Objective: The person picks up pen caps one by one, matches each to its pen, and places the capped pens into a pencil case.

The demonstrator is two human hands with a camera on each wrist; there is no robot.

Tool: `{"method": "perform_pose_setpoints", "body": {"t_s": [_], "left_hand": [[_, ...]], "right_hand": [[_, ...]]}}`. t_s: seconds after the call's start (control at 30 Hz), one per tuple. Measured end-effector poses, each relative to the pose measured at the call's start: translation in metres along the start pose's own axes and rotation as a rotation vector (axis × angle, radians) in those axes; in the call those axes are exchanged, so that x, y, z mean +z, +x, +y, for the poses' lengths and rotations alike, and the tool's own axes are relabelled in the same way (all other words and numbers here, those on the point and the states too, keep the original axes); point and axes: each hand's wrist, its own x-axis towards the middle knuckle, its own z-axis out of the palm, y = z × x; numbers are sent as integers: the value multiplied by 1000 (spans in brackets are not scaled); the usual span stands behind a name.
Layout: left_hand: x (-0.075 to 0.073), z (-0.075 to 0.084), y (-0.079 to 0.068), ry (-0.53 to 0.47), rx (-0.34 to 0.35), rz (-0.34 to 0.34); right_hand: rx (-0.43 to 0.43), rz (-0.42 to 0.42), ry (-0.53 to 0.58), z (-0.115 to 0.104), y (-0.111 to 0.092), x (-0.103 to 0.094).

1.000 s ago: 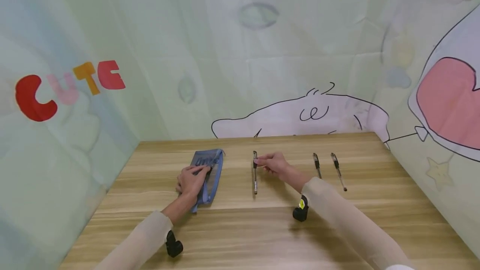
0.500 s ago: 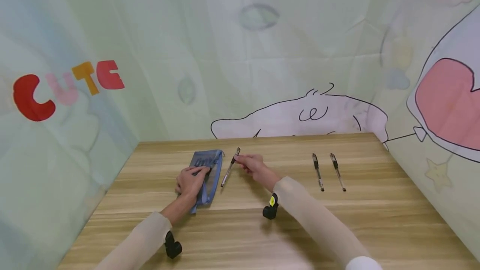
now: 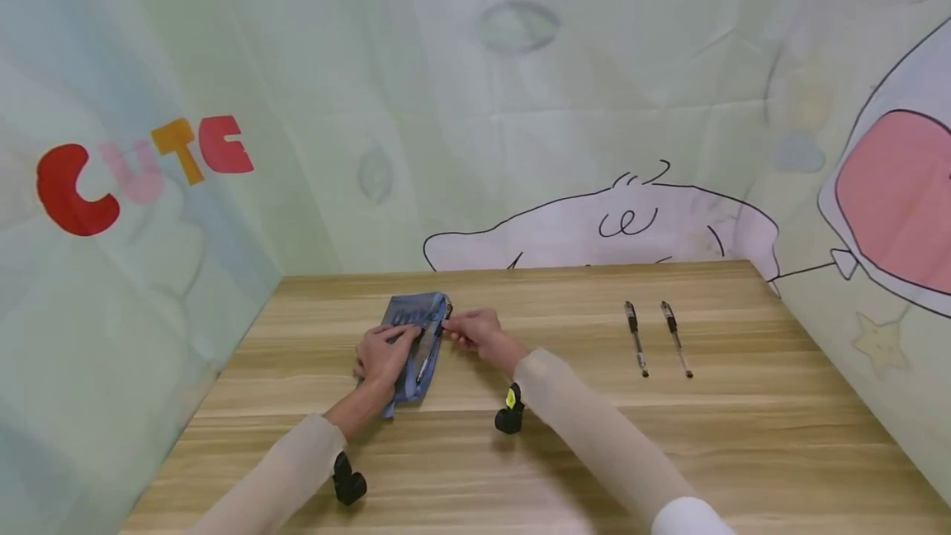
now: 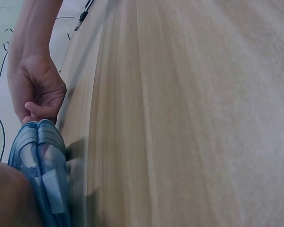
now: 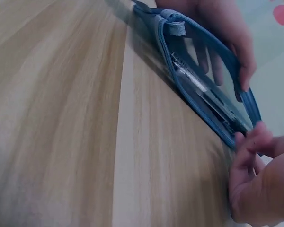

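A blue zip pencil pouch (image 3: 404, 305) with dark lettering lies at the left of the table. My left hand (image 3: 382, 359) grips its upper side; in the right wrist view the thumb and fingers hold the lifted edge and the mouth gapes. My right hand (image 3: 479, 332) pinches a clear pen (image 3: 424, 366) with a black grip near its capped end. Inside the open mouth of the pouch (image 5: 173, 82), the pen (image 5: 194, 78) lies along the zip opening. More than one slim shape shows in there, but how many pens I cannot tell. The left wrist view hides the pen.
Two more pens, one (image 3: 636, 338) and another (image 3: 676, 338), lie side by side on the wooden table (image 3: 565, 436) to the right. A printed cloth wall (image 3: 357, 106) stands along the back and sides.
My right hand has carried the pen left from mid-table, tilting it, to the mouth of the pouch. The left hand has kept its hold on the pouch.
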Motion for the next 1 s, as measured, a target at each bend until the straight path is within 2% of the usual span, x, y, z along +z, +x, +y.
{"method": "perform_pose_setpoints", "body": {"t_s": [0.17,0.33,0.57,0.77,1.0], "left_hand": [[0,0,-1,15,-10,-2],[-1,1,-1,18,-7,-2],[-1,2,-2,21,3,-5],[2,3,-2,11,13,-6],[-1,3,-3,9,3,-4]], "right_hand": [[37,-64,-77,0,0,9],[20,-118,-124,-2,-2,14],[12,-264,-224,-4,-2,12],[-11,-307,-269,-9,-10,-3],[-44,-295,-316,-29,-29,-38]]}}
